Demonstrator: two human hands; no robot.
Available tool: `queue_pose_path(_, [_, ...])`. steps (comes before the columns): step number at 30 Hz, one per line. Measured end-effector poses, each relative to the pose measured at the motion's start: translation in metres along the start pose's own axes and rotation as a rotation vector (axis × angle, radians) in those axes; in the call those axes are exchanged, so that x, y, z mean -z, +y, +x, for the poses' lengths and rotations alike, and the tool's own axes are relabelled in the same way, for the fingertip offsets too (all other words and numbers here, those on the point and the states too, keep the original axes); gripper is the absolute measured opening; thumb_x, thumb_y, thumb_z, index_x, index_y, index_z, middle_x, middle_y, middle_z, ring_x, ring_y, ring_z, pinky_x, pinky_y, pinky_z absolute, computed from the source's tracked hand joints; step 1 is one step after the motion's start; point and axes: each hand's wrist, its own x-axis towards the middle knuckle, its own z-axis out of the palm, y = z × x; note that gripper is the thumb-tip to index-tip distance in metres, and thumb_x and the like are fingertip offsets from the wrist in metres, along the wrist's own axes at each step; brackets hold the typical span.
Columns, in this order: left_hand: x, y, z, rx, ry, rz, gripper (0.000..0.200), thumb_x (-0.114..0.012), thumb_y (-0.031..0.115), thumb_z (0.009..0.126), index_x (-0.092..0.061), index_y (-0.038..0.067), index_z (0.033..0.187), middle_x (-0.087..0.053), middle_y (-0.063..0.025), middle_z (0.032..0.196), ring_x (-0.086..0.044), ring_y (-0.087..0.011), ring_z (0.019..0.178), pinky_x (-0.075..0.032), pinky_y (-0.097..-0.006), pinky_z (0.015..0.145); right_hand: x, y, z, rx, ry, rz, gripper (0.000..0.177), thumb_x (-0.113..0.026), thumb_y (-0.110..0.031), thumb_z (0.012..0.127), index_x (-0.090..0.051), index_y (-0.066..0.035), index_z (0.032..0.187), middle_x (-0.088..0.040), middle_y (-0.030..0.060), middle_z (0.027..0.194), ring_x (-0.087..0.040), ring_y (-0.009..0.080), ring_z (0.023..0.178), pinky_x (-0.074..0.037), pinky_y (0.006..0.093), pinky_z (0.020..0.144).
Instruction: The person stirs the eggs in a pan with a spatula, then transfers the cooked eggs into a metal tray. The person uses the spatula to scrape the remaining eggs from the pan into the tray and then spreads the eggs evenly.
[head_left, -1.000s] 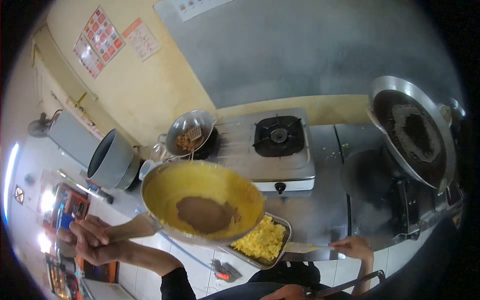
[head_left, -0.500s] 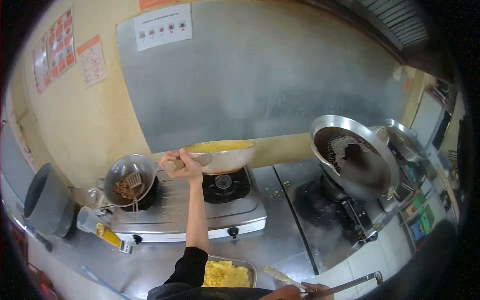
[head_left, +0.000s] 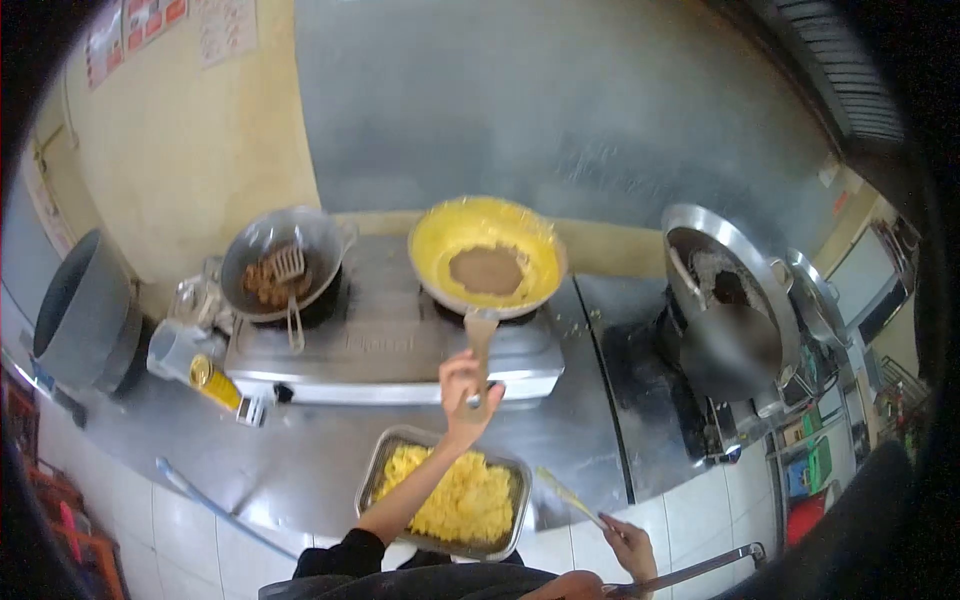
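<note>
My left hand [head_left: 466, 395] is closed around the wooden handle [head_left: 481, 340] of a pan [head_left: 435, 240] on the middle burner. Yellow residue coats the pan's inside, with a brown bare patch at the bottom. Below my left forearm, a metal tray [head_left: 368, 480] holds a crumbly yellow mass [head_left: 465, 500]. At the lower right, my right hand [head_left: 628, 548] grips a pale spatula [head_left: 567, 492] smeared with yellow, its blade beside the tray's right side.
A wok [head_left: 240, 255] with brown food and a slotted turner [head_left: 289, 264] occupies the left burner. Dark bubbling liquid fills a large wok [head_left: 690, 222] at right, partly hidden by a blurred shape. A yellow can [head_left: 213, 378] and large grey pot [head_left: 80, 320] stand left.
My left hand has come down with the pan's handle, and the pan's inside now shows more fully. The view has shifted, bringing more of the tray and my right hand into sight.
</note>
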Motion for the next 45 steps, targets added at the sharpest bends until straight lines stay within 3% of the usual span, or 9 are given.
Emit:
queue_pose_path(1, [0.008,0.003,-0.005,0.017,-0.154,0.122,0.035,-0.070,0.014,0.069,-0.036,0.007,0.073,-0.047,-0.0167,0.103,-0.046,-0.0335,0.102,-0.039,-0.0405,0.084,-0.009,0.000,0.002,0.053,-0.011,0.009,0.029,-0.053,-0.020,0.083,-0.058,-0.012,0.110,-0.057,0.0062,0.071,-0.051,0.0131,0.064,-0.041,0.0257,0.061])
queue_pose_path(2, [0.018,0.003,-0.013,0.104,-0.280,0.138,0.034,-0.072,0.013,0.064,-0.045,0.008,0.083,-0.042,-0.0163,0.114,-0.041,-0.0348,0.107,-0.037,-0.0405,0.087,-0.018,-0.004,0.002,0.092,-0.029,0.019,0.029,-0.051,-0.017,0.085,-0.057,-0.005,0.111,-0.051,-0.0009,0.065,-0.043,0.0060,0.061,-0.038,0.0209,0.056])
queue_pose_path(6, [0.113,0.057,-0.003,0.280,-0.731,0.452,0.049,-0.063,0.012,0.069,-0.047,0.018,0.114,-0.043,-0.0099,0.119,-0.041,-0.0314,0.108,-0.034,-0.0412,0.089,-0.052,-0.026,-0.014,0.003,-0.129,0.172,0.030,-0.048,-0.016,0.087,-0.054,-0.006,0.115,-0.050,0.0025,0.063,-0.044,0.0069,0.059,-0.038,0.0223,0.054])
queue_pose_path(12, [0.258,0.057,-0.141,0.651,-0.595,0.751,0.043,-0.054,0.011,0.080,-0.041,0.008,0.121,-0.051,-0.0187,0.103,-0.055,-0.0290,0.088,-0.046,-0.0377,0.072,-0.114,-0.044,-0.043,0.010,-0.089,0.276,0.030,-0.045,-0.012,0.088,-0.052,-0.006,0.117,-0.054,0.0037,0.065,-0.046,0.0081,0.057,-0.039,0.0226,0.054])
queue_pose_path(14, [0.263,0.070,-0.163,1.225,-0.341,0.142,0.039,-0.047,0.010,0.087,-0.036,0.005,0.123,-0.053,-0.0146,0.091,-0.061,-0.0213,0.072,-0.051,-0.0292,0.056,-0.138,-0.054,-0.048,0.095,-0.006,0.224,0.028,-0.045,-0.011,0.087,-0.054,-0.007,0.114,-0.061,0.0156,0.078,-0.057,0.0190,0.062,-0.045,0.0298,0.059])
queue_pose_path(19, [0.257,0.093,-0.185,1.290,-0.161,0.010,0.041,-0.044,0.012,0.089,-0.029,0.005,0.127,-0.049,-0.0087,0.086,-0.063,-0.0183,0.067,-0.052,-0.0245,0.057,-0.185,-0.062,-0.054,0.160,0.110,-0.019,0.033,-0.047,-0.010,0.084,-0.051,-0.014,0.117,-0.059,0.0172,0.083,-0.058,0.0347,0.071,-0.046,0.0393,0.059])
queue_pose_path(33, [0.255,0.114,-0.191,1.385,-0.100,-0.040,0.041,-0.050,0.014,0.087,-0.032,0.009,0.123,-0.045,-0.0053,0.085,-0.062,-0.0188,0.072,-0.053,-0.0266,0.063,-0.214,-0.092,-0.067,0.547,0.116,-0.457,0.043,-0.057,-0.013,0.076,-0.053,-0.028,0.116,-0.044,0.0041,0.070,-0.053,0.0211,0.056,-0.046,0.0341,0.048])
queue_pose_path(40, [0.261,0.112,-0.191,1.529,-0.044,-0.170,0.038,-0.050,0.015,0.087,-0.035,0.010,0.121,-0.047,-0.0032,0.087,-0.060,-0.0179,0.079,-0.051,-0.0270,0.069,-0.173,-0.087,-0.068,0.468,0.021,-0.511,0.037,-0.062,-0.015,0.074,-0.059,-0.029,0.107,-0.050,0.0014,0.068,-0.054,0.0190,0.054,-0.044,0.0310,0.048])
queue_pose_path(45, [0.262,0.109,-0.185,1.551,-0.064,-0.087,0.038,-0.051,0.011,0.085,-0.037,0.010,0.120,-0.048,-0.0029,0.090,-0.057,-0.0159,0.083,-0.051,-0.0273,0.070,-0.173,-0.091,-0.070,0.371,-0.126,-0.310,0.031,-0.053,-0.015,0.083,-0.056,-0.024,0.113,-0.053,0.0075,0.067,-0.055,0.0247,0.056,-0.045,0.0351,0.052])
